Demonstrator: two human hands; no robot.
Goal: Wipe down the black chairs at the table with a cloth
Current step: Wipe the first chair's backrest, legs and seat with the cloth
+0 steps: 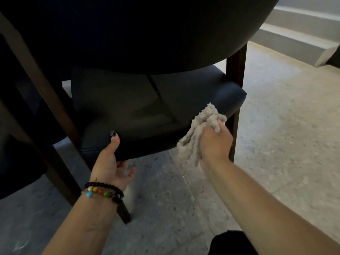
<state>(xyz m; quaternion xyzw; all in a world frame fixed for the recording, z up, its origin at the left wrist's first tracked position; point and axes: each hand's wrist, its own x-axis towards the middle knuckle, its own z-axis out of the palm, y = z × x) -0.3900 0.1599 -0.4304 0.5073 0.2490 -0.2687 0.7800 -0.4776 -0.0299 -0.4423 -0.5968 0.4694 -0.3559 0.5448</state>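
A black padded chair point(139, 100) with dark wooden legs fills the upper middle of the head view, seen from behind and low down. My left hand point(110, 161) grips the rear edge of its seat cushion, thumb on top and fingers underneath. My right hand point(216, 142) holds a bunched beige cloth point(195, 133) against the seat's rear right edge, beside the back right leg point(233, 129). Part of the cloth hangs below the seat.
Another dark chair point(16, 144) stands close at the left, its wooden leg point(60, 162) crossing in front. Speckled stone floor point(276, 144) spreads to the right. Pale steps point(294, 34) rise at the upper right. A dark knee point(231, 243) shows at the bottom edge.
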